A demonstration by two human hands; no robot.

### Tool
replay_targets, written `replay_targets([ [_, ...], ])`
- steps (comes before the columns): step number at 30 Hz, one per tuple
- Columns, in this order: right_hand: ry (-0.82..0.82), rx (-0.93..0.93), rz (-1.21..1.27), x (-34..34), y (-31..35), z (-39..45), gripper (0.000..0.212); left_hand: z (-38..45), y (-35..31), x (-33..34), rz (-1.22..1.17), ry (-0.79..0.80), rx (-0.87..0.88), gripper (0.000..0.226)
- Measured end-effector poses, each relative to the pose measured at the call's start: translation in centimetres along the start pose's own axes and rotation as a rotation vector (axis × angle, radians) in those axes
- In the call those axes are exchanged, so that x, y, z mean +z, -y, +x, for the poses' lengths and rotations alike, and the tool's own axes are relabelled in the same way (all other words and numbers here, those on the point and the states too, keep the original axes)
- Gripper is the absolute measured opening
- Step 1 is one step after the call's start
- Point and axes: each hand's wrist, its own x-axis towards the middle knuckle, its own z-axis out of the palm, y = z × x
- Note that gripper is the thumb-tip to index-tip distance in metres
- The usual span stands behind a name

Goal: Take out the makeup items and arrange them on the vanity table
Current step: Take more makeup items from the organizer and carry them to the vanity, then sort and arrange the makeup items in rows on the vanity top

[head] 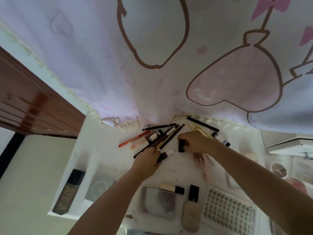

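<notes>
Right hand [194,141] pinches a short black tube [181,145] upright on the vanity table [108,150], left hand [149,158] nearer the fanned pencils [162,136], gripping a dark-capped tube [165,155] beside them.

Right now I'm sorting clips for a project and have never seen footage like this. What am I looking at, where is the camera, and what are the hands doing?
There is no machine here: these are a person's two bare arms. The single picture comes from a wide-angle camera worn on the head, looking forward and down, which is why the edges bend.

Below is a white vanity table, with a pink-and-white printed curtain hanging behind it. A fan of makeup pencils lies at the back, including a red pencil. Nearer the person lie a palette, a cream tube with a black cap and a tray of false lashes.

The left hand grips a dark tube with a white end. The right hand pinches a small black item, perhaps a lipstick.
</notes>
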Motion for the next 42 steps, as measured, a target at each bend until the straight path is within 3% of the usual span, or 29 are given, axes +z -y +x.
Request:
replay_targets([
  [6,-0.169,0.064,-0.016,1.6,1.0,-0.2,0.025,-0.9,0.3,0.4,-0.096,-0.052,-0.116,0.031],
  [10,-0.232,0.021,-0.072,2.8,2.4,0.0,0.027,-1.9,1.0,0.4,-0.165,-0.065,-0.175,0.03],
  [15,-0.298,0.024,0.032,3.2,4.3,0.3,0.025,-3.5,2.8,0.2,-0.257,-0.136,-0.222,0.032],
  [19,-0.344,0.026,0.12,2.5,7.5,0.1,0.03,-5.2,5.8,-0.5,-0.327,-0.225,-0.263,0.028],
  [26,-0.484,-0.001,0.152,1.1,15.7,4.3,0.034,-5.7,14.3,-3.4,-0.648,-0.348,-0.4,0.025],
  [29,-0.475,0.05,0.143,1.4,18.9,7.1,0.037,-4.6,18.0,-3.7,-0.67,-0.384,-0.365,0.027],
  [34,-0.455,0.175,0.121,2.1,22.2,11.2,0.036,-2.5,22.3,-3.3,-0.736,-0.221,-0.309,0.022],
  [42,-0.463,0.299,0.067,2.7,24.1,13.6,0.031,-0.6,24.3,-3.7,-0.745,-0.165,-0.164,0.027],
])
